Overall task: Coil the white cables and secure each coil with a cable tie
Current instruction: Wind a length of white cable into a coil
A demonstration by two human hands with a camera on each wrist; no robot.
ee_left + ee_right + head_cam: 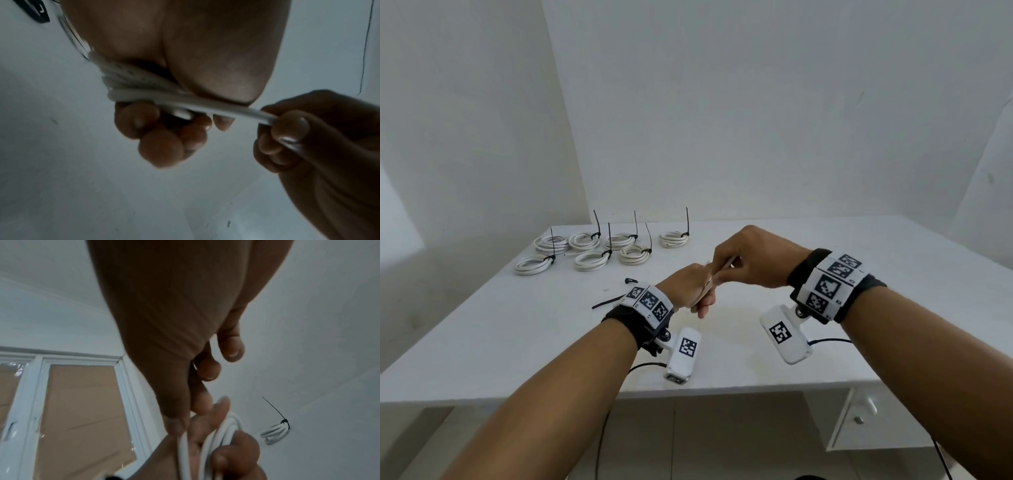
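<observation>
Above the middle of the white table (825, 260), my left hand (695, 287) grips a small coil of white cable (139, 81) wound round its fingers (160, 149). My right hand (750, 260) is just to its right and pinches the cable's free end (265, 116) between thumb and fingers. In the right wrist view the white loops (218, 438) run through the left hand below my right fingers (207, 369). Most of the coil is hidden in the head view. Several tied coils (585, 241) with black cable ties (596, 222) lie at the table's back left.
A loose black cable tie (606, 303) lies on the table beside my left wrist, and a small black piece (630, 281) lies a little beyond it. A white drawer unit (859, 421) sits under the table at right. A window (61, 402) shows in the right wrist view.
</observation>
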